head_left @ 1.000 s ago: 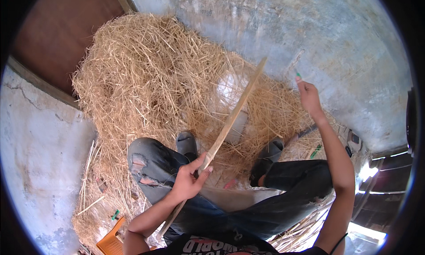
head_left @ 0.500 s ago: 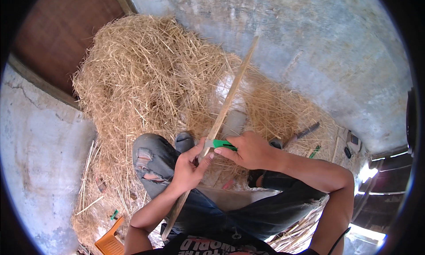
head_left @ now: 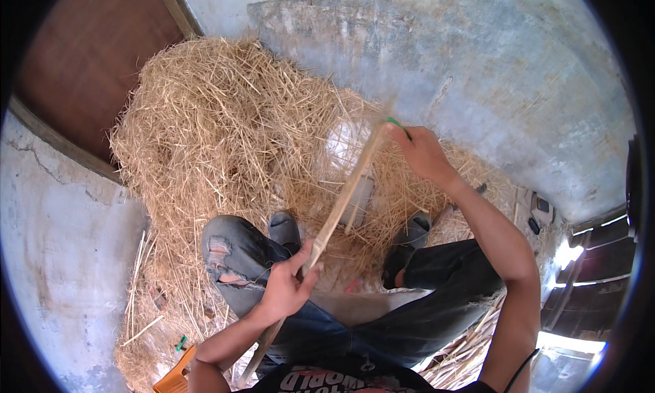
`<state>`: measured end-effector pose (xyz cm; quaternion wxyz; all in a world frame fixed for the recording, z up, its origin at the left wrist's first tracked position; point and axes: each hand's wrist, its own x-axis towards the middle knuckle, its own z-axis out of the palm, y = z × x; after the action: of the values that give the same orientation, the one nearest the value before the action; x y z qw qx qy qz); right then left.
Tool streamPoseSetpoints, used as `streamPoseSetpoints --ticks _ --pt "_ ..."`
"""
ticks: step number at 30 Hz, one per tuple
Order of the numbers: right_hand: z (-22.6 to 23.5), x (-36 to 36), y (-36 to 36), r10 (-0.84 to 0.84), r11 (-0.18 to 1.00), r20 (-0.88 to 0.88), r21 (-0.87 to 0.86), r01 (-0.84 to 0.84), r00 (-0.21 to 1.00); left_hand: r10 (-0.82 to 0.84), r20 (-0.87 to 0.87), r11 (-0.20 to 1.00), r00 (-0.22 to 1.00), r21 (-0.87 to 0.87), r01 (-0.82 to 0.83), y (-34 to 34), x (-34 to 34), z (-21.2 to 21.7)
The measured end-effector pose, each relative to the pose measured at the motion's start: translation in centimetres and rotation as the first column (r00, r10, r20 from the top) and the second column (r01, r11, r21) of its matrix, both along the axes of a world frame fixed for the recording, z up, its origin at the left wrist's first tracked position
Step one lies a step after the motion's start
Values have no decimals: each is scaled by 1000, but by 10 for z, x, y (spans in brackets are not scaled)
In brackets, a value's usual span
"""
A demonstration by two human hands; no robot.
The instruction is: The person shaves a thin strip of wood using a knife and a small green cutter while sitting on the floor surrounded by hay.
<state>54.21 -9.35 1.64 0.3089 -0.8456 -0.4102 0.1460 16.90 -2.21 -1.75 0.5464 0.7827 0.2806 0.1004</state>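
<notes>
My left hand (head_left: pixel 288 287) is wrapped around a long, pale bamboo strip (head_left: pixel 344 203) above my left thigh. The strip slants from beside my left hip up toward the wall. At its far end is my right hand (head_left: pixel 424 154), arm stretched out, closed on a green-handled utility knife (head_left: pixel 394 123). The knife lies against the strip's upper end; its blade is blurred and mostly hidden. A thin sliver hangs under the strip near its middle.
A big heap of straw-like shavings (head_left: pixel 205 120) fills the floor ahead, against a grey wall (head_left: pixel 464 59). A grey block (head_left: pixel 358 205) stands between my feet. An orange plastic item (head_left: pixel 176 374) is at lower left, split sticks (head_left: pixel 464 345) at lower right, small dark objects (head_left: pixel 541 205) at right.
My right hand has slid the knife up and away along the strip, from beside my left hand to the far end. My left hand has dropped slightly, still holding the strip.
</notes>
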Motion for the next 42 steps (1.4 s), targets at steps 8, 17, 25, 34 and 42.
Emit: streamPoseSetpoints --ticks 8,17,25,34,42 --pt "-31 164 -108 -677 704 -97 206 680 730 -135 79 991 988 8 135 -8 -49 5" --pt "32 -48 -40 89 987 -27 136 -85 996 -8 209 854 978 -508 116 15 17 35" --pt "31 -125 -30 459 888 57 10 -461 886 1 226 814 974 -566 130 16 52 40" --pt "9 -109 -19 440 893 244 -21 -449 864 40 171 846 985 -529 58 15 53 39" --pt "3 3 2 -36 998 51 53 34 998 -41 31 854 999 -517 51 -3 -1 40"
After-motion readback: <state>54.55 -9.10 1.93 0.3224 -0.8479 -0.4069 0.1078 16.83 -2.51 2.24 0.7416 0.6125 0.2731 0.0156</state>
